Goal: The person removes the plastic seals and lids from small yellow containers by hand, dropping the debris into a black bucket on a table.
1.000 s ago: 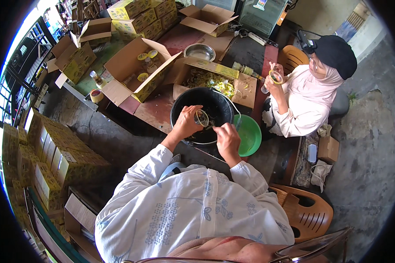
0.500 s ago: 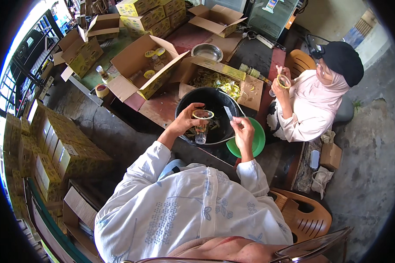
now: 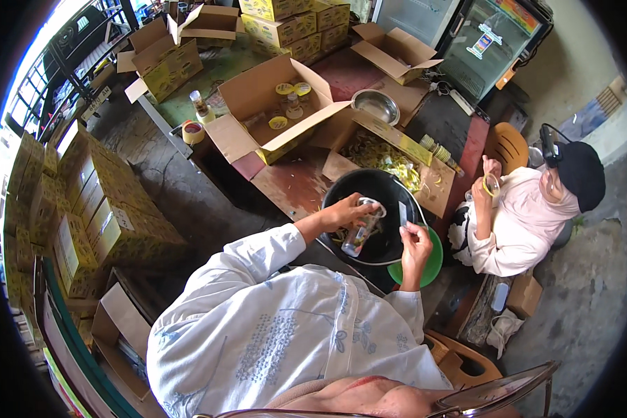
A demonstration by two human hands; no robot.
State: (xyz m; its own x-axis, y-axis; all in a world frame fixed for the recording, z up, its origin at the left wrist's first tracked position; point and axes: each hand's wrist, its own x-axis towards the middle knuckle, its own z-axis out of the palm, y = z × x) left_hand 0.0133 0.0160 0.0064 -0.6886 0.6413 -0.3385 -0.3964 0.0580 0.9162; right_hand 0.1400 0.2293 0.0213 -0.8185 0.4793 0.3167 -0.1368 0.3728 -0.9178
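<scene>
My left hand [image 3: 343, 213] is closed around a clear plastic jar [image 3: 356, 242], tilted with its open rim up and to the right. The jar is over a black bucket [image 3: 336, 191] with scraps inside. In my right hand [image 3: 416, 244], a thin, flat, pale blade [image 3: 403, 213] is pinched between thumb and fingers, pointing up. The blade is apart from the jar, above the bucket's right side. Just beyond the bucket, a cut-open carton [image 3: 444, 182] holds yellow and green strips.
A green basin [image 3: 433, 260] sits partly under the bucket. An open box [image 3: 247, 89] holds several yellow-lidded jars, with a metal bowl [image 3: 376, 106] to its right. At the right, a co-worker [image 3: 519, 216] holds a yellow-rimmed cup. Stacked cartons [image 3: 118, 230] stand on the left.
The view has shifted, so the table appears farther right and lower. My left hand has tipped the jar from nearly upright to slanted. Its rim looked yellow before and now looks pale.
</scene>
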